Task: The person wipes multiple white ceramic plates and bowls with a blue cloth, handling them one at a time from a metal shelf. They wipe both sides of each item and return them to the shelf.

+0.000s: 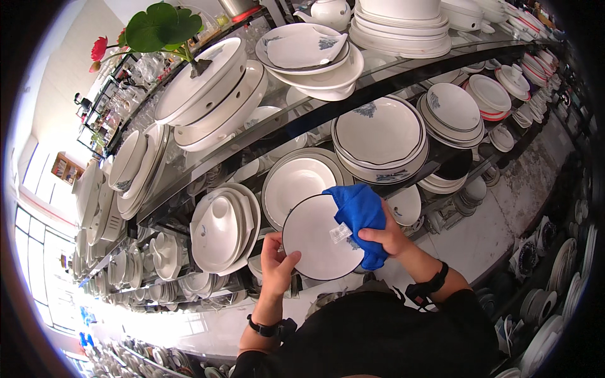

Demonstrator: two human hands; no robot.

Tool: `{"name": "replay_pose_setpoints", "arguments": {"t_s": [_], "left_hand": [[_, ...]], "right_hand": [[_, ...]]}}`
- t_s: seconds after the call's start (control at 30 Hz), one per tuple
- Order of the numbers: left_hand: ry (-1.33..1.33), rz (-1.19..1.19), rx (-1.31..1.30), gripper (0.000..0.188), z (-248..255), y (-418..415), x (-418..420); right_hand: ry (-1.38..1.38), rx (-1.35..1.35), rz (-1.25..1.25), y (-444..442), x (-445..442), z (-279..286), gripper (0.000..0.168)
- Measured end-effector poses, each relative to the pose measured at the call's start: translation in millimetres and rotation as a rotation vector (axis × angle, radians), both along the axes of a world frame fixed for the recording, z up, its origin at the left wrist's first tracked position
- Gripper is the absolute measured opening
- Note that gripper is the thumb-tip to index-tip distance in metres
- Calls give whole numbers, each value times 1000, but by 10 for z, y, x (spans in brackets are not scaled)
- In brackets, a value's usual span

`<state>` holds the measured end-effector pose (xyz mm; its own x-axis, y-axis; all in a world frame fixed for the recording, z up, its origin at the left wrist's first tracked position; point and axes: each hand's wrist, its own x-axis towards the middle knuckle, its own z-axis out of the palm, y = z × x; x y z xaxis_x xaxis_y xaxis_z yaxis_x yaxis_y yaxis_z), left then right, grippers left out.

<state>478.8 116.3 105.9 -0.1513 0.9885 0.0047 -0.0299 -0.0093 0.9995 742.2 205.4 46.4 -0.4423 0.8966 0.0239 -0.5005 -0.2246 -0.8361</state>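
A round white ceramic plate (pixel 314 236) with a dark rim is held up in front of the shelves. My left hand (pixel 278 260) grips its left edge, thumb on the face. My right hand (pixel 385 236) clasps a blue cloth (pixel 359 212), which is folded over the plate's right edge and covers part of its face. A small white tag (pixel 340 233) shows beside the cloth; whether it belongs to the cloth or the plate, I cannot tell. Close behind the plate rests a round white dish (pixel 302 182) on the middle shelf.
Stacked plates (pixel 378 132) and nested oval dishes (pixel 217 231) fill the middle shelf. Above runs a glass shelf with a dark edge (pixel 321 111), bearing oval tureens (pixel 208 90), a teapot (pixel 328 14) and an artificial lotus (pixel 163 28). More crockery (pixel 539 302) stands at the lower right.
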Motion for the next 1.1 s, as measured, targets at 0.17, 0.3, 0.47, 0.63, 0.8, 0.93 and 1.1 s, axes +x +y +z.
{"name": "replay_pose_setpoints", "arguments": {"t_s": [0.17, 0.3, 0.47, 0.63, 0.8, 0.93, 1.1], "left_hand": [[-601, -226, -111, 81, -360, -149, -153], [-599, -310, -45, 81, -452, -304, -278], [-641, -183, -193, 80, -652, -617, -460], [-474, -218, 32, 91, -561, -1061, -485], [-524, -127, 81, 77, -762, -1468, -1003], [-661, -107, -43, 67, -571, -1798, -1295], [-524, -104, -38, 74, -449, -2101, -1391]], "right_hand": [[-26, -46, -158, -329, -451, -120, 86], [-561, 330, -405, -561, -637, -176, 79], [-1080, 1019, -557, -1014, -848, 94, 74], [-835, 768, -272, -1570, -1525, 197, 81], [-608, 858, 165, -1840, -1830, 368, 73], [-1044, 1095, 494, -2048, -1785, 751, 64], [-1253, 1447, -41, -2161, -1834, 838, 66]]}}
